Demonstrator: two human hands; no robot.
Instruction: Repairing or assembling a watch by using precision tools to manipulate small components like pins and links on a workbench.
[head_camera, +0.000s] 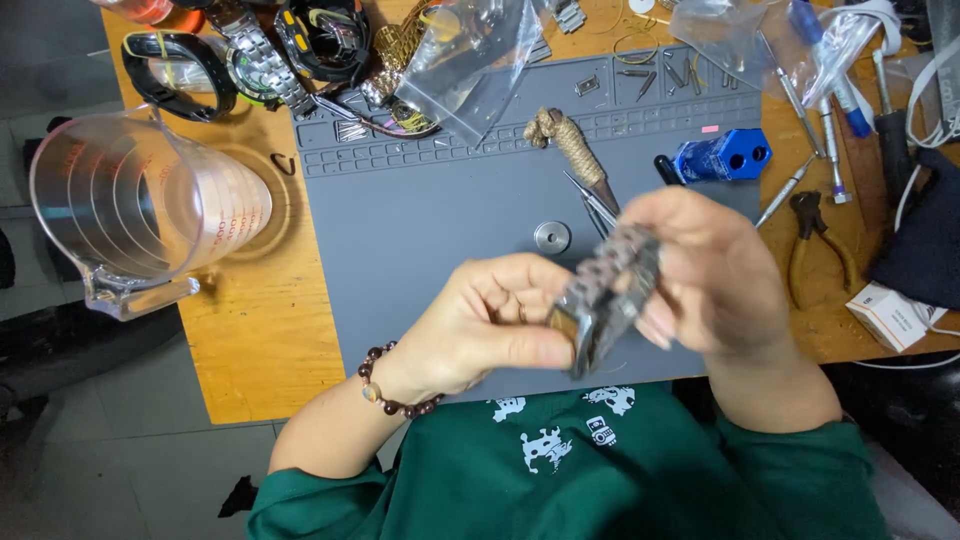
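We held the metal watch band (608, 295) up above the near edge of the grey work mat (420, 230), between our two hands; our left hand (490, 325) pinched its lower end, where the clasp sat, with the thumb pressed along the side and the fingers (500, 290) curled behind it; our right hand (705, 275) closed over the upper end, its fingers (655, 325) wrapped round the links, so both hands were shut on the band. The band was blurred, and we could not make out its links or clasp clearly; its far end was hidden under the right hand. A beaded bracelet (385, 385) sat on our left wrist. On the mat, just beyond the band, lay a cord-wrapped tool (570, 145) beside tweezers (592, 205), whose tips were hidden behind our hands; a small round metal disc (551, 237) lay on the mat left of them; a blue block (722, 157) stood at the mat's right edge. Left of the mat, on the wooden table (265, 320), stood a clear measuring jug (140, 205); watches (260, 55) and a clear plastic bag (465, 60) lay at the mat's far left corner, partly cut off by the frame; pliers (815, 240) lay right of the mat.
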